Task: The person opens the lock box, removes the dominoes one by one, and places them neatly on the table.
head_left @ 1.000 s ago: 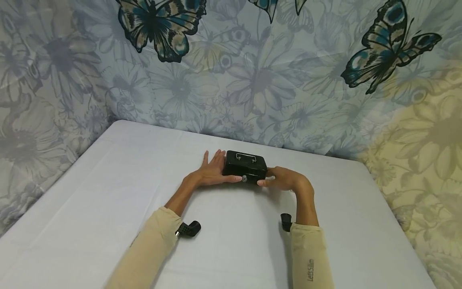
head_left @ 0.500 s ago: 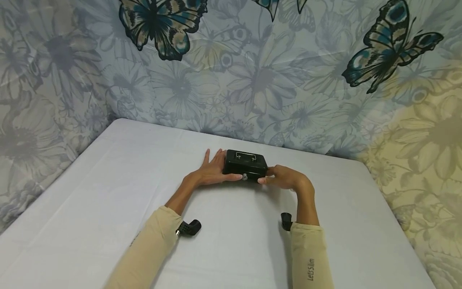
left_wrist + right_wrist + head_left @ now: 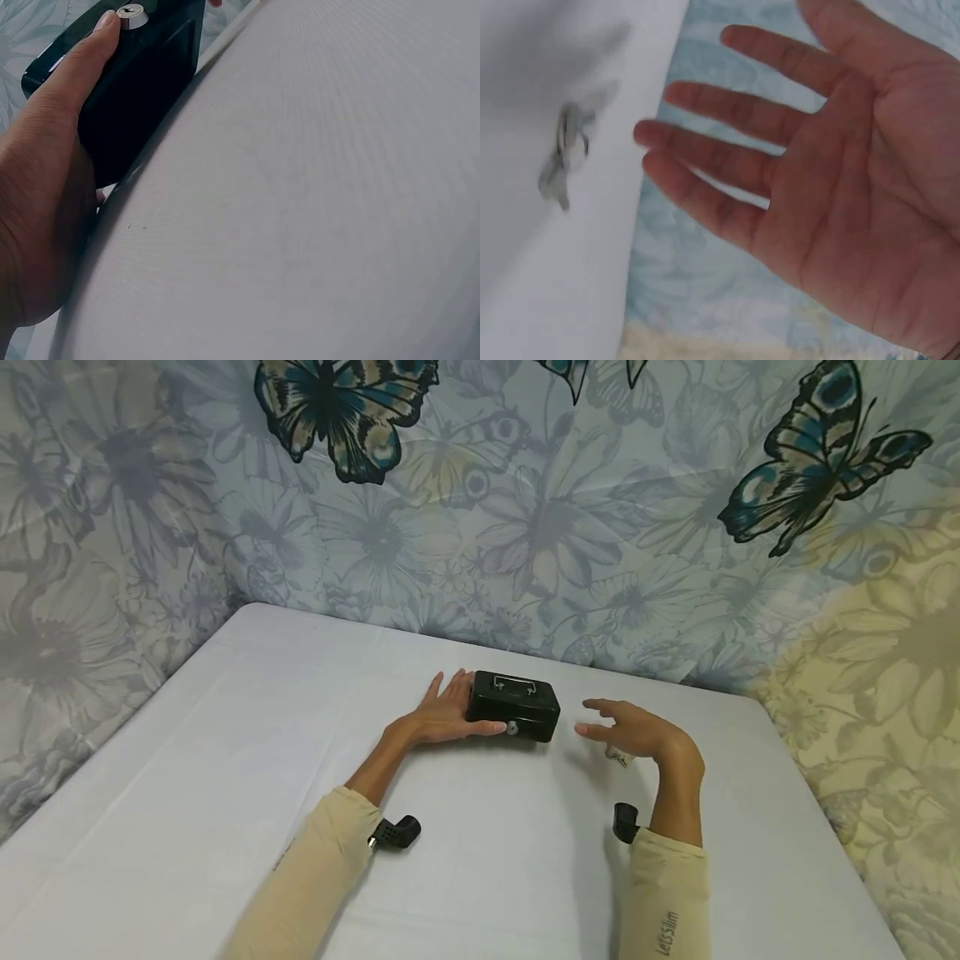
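Observation:
A black metal cash box with a folding handle on its lid stands on the white-covered table. My left hand rests against its left side, with straight, spread fingers. In the left wrist view, the thumb lies along the box's front, its tip beside the round silver lock. My right hand is off the box, a short way to its right. In the right wrist view its fingers are extended and its palm bare. Small silver keys lie on the table near the right hand, blurred in the right wrist view.
The white table ends just behind the box, against a floral cloth backdrop with butterflies. Black camera mounts sit at both sleeve cuffs.
My right hand has let go of the box's right side and moved right, uncovering the keys. The left hand has stayed on the box. The head view has shifted slightly.

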The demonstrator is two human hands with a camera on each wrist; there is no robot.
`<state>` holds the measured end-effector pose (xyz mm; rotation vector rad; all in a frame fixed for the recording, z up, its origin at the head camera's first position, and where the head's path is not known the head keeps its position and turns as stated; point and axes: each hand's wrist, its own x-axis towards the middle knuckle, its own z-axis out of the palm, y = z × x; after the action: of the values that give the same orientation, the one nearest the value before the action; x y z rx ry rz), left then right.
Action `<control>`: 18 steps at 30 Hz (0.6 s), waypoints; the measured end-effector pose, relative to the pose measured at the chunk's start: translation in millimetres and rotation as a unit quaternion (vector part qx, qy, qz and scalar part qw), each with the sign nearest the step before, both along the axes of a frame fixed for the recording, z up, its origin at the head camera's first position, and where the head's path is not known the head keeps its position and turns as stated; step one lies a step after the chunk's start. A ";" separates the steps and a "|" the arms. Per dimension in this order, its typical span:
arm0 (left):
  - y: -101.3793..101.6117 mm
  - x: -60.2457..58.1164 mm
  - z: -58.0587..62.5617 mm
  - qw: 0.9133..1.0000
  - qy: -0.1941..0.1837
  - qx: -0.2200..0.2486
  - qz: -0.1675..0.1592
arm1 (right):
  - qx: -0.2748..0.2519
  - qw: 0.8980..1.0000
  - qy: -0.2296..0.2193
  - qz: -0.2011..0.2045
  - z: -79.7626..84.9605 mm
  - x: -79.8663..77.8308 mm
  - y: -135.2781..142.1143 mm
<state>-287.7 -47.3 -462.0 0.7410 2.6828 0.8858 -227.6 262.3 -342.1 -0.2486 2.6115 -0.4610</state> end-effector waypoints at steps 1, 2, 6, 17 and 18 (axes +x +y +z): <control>0.2 0.1 -0.5 1.000 -0.001 -0.003 -0.001 | 0.006 1.000 0.001 -0.005 1.3 1.5 4.2; 0.2 0.1 -1.2 1.000 -0.003 -0.007 -0.002 | 0.012 1.000 0.002 -0.009 2.1 2.8 8.4; 0.1 -0.2 -0.9 1.000 -0.006 -0.007 0.000 | 0.029 0.999 0.006 -0.037 3.4 5.3 21.8; 1.1 -2.3 -3.2 1.000 -0.009 -0.017 0.001 | 0.055 0.995 -0.018 -0.077 -6.1 0.4 27.3; 1.0 -2.2 -2.8 1.000 -0.009 -0.016 0.000 | 0.058 0.995 -0.018 -0.077 -6.3 0.0 26.9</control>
<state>-289.8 -46.3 -464.9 0.7216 2.6759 0.8423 -227.6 289.2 -348.4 0.0001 2.6210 -0.3610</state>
